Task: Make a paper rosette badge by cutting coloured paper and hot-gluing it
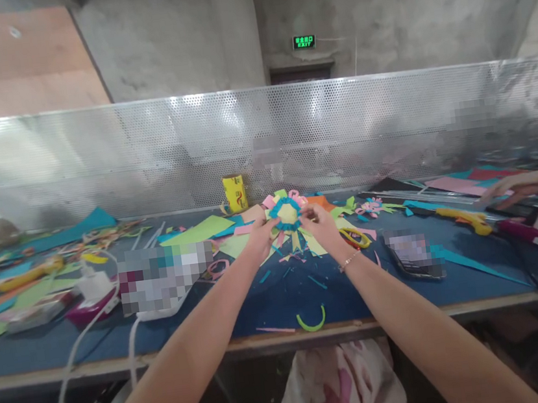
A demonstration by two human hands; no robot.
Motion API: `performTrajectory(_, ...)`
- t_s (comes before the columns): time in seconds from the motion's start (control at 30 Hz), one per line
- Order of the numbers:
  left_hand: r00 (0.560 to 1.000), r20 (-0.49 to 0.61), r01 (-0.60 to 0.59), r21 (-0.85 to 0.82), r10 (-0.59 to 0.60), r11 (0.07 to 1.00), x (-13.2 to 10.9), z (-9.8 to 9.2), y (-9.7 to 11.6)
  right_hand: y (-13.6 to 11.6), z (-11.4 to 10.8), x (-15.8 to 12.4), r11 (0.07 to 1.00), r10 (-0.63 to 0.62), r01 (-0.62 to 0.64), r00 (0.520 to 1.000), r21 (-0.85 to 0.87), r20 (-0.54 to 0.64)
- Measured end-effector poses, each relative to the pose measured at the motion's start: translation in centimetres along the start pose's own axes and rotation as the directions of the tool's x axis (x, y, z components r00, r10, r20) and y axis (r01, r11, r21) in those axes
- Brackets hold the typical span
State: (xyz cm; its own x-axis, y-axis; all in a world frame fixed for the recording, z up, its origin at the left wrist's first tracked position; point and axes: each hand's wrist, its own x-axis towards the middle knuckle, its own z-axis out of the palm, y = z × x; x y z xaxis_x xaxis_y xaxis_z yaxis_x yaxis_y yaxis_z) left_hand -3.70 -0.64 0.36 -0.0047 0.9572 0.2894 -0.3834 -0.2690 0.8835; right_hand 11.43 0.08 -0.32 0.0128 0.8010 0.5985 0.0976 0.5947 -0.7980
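Note:
A paper flower (287, 215) with a yellow centre, a blue fringe and pink and green petals is held up over the blue table (272, 306). My left hand (260, 234) grips its left side and my right hand (319, 221) grips its right side. Yellow-handled scissors (354, 237) lie just right of my right wrist. Paper scraps and strips lie under the flower.
A yellow glue bottle (235, 193) stands behind, by the perforated metal screen (261, 140). Coloured paper sheets cover both sides. A white cable (79, 352) hangs over the front edge. Another person's hand (517, 187) rests at far right near a yellow tool (460, 217). A green curved strip (312, 321) lies near the edge.

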Motion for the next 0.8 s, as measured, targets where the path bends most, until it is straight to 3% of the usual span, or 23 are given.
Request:
performTrajectory(0.07, 0.999, -0.033, 0.024, -0.006, -0.024, 1.0, 0.1, -0.2, 0.1, 0.0, -0.4, 0.4, 0.998, 0.055, -0.051, 0.988, 0.033, -0.146)
performTrajectory(0.13, 0.998, -0.041, 0.045, 0.001, -0.045, 0.999, 0.2, -0.3, 0.3, 0.1, -0.8, 0.7, 0.98, 0.172, -0.149, 0.968, 0.135, -0.18)
performTrajectory(0.23, 0.998, 0.041, 0.05, 0.024, -0.051, 0.998, 0.0, -0.1, 0.5, 0.1, -1.1, 0.9, 0.872, 0.368, -0.351, 0.93, 0.341, 0.018)
performTrajectory(0.33, 0.987, 0.16, 0.025, 0.028, -0.029, 0.999, -0.2, 0.1, 0.6, -0.2, -1.3, 0.7, 0.727, 0.441, -0.48, 0.875, 0.491, 0.201)
performTrajectory(0.43, 0.981, 0.193, 0.011, 0.048, -0.02, 0.999, -0.3, 0.0, 0.5, -0.5, -1.5, 0.4, 0.679, 0.439, -0.478, 0.873, 0.558, 0.214)
performTrajectory(0.63, 0.996, 0.088, -0.019, 0.133, 0.007, 0.991, 0.1, -0.4, 0.2, -0.3, -1.3, 0.3, 0.715, 0.368, -0.368, 0.921, 0.595, 0.127)
performTrajectory(0.8, 0.999, 0.053, -0.017, 0.124, 0.011, 0.992, -0.1, -0.1, 0.4, 0.5, -0.6, 0.4, 0.713, 0.402, -0.351, 0.914, 0.607, 0.056)
